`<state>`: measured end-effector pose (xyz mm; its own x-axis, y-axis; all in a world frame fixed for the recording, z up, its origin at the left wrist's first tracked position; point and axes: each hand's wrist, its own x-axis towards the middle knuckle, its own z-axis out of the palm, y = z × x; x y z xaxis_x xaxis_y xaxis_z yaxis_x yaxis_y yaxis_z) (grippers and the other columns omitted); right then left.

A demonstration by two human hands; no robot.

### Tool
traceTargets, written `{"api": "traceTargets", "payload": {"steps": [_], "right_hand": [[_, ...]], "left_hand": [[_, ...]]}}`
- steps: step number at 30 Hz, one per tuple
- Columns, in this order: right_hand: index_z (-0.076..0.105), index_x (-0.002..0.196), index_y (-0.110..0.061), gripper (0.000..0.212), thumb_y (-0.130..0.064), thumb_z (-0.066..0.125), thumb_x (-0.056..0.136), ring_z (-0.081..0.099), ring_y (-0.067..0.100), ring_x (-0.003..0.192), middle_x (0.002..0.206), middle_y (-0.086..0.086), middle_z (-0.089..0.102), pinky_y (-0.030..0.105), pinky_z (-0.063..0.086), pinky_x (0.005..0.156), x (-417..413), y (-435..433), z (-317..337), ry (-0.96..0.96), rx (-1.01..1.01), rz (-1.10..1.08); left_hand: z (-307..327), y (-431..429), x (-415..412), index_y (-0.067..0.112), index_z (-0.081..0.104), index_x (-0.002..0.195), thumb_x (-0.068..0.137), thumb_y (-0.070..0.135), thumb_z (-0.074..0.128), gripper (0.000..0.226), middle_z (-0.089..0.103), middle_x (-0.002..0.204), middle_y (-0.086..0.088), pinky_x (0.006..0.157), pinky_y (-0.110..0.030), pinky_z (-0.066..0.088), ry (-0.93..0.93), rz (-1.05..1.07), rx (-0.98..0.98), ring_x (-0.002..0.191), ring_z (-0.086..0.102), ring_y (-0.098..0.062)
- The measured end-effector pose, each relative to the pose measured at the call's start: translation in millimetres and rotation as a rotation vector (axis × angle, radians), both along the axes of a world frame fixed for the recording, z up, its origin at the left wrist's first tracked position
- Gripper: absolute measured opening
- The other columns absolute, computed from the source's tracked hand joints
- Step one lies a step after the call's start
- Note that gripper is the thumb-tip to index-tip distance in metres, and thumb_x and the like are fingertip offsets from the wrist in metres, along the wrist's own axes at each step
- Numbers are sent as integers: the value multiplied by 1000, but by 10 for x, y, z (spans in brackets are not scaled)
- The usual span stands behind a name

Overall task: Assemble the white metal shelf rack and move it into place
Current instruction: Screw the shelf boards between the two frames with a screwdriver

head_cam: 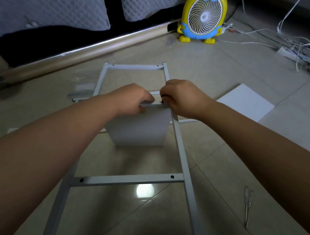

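- Side frame (130, 180) of the white rack runs ladder-like from below both forearms to well past the hands. Its far end is near the floor (222, 70). The near end looks raised, probably so the underside can be reached.
- Shelf panel (139, 129) has its top edge pulled against the middle crossbar (152, 105) directly under the hands, and the rest drops away beneath the left wrist. It is likely held there to line its edge up with the crossbar hole.
- Left hand (133, 99): fingers curled down over the crossbar and the panel's edge, clamping the two together. The fingertips are hidden.
- Right hand (183, 99): closed to a fingertip pinch on a small dark screw (162, 102), just beside the left knuckles, where the crossbar meets the right-hand rail. Whether the screw has entered the hole, I cannot tell.
- Judgement: a shelf is being fastened to the first side frame, so this is an early stage. The lower crossbar (105, 180), back toward the elbows, shows two open holes.
- Second panel (247, 102) lies flat on the floor, right of the right hand.
- A slim metal tool (247, 207) lies beyond the right forearm, well apart from both hands.
- Yellow fan (203, 17) stands far ahead of the hands.
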<state>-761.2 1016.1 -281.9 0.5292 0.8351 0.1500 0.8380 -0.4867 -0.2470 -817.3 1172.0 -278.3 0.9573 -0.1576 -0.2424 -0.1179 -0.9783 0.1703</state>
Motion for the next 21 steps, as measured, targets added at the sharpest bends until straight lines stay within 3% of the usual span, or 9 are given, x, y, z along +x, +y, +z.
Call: {"api": "traceTargets", "payload": {"steps": [4, 10, 14, 18, 20, 21], "right_hand": [[65, 95, 2, 22, -7, 45, 90, 54, 31, 93, 96, 18, 60, 31, 35, 76, 21, 26, 10, 34, -9, -43], [66, 85, 7, 19, -3, 49, 85, 56, 35, 80, 84, 23, 62, 26, 30, 67, -64, -21, -45, -6, 91, -76], [66, 73, 6, 21, -5, 48, 76, 57, 35, 64, 69, 21, 61, 26, 35, 61, -104, -37, -30, -16, 61, -36], [67, 79, 6, 20, -5, 51, 83, 57, 36, 71, 76, 23, 62, 25, 32, 66, -137, -22, -22, 17, 108, -119], [68, 87, 3, 18, -5, 52, 89, 57, 32, 84, 88, 21, 63, 20, 29, 71, -211, -9, -39, 83, 190, -220], [68, 90, 2, 18, -6, 51, 90, 56, 30, 89, 93, 19, 63, 18, 29, 71, -261, 5, -63, 124, 245, -282]], "left_hand": [[-46, 52, -42, 11, 58, 124, 88, 18, 60, 37, 60, 124, -9, 88, -27, 38, -34, 41, -78, 114, 52, -25], [-100, 103, -70, 7, 64, 99, 87, 29, 60, 26, 64, 99, -13, 77, -32, 42, -95, 50, -29, 95, 56, -28], [-69, 217, -142, 18, 42, 68, 87, 37, 58, 31, 52, 76, -6, 66, -29, 34, -33, 38, 113, 84, 51, -25], [-90, 427, -318, 14, 56, 90, 92, 48, 45, 36, 61, 99, -10, 77, -31, 40, -76, 59, 281, 100, 56, -29], [-150, 511, -394, 15, 65, 91, 83, 57, 41, 50, 62, 103, -10, 90, -35, 37, -272, 109, 155, 109, 54, -30], [-183, 536, -427, 14, 67, 99, 77, 57, 47, 52, 58, 117, -13, 99, -38, 33, -381, 191, -7, 119, 47, -31]]}}
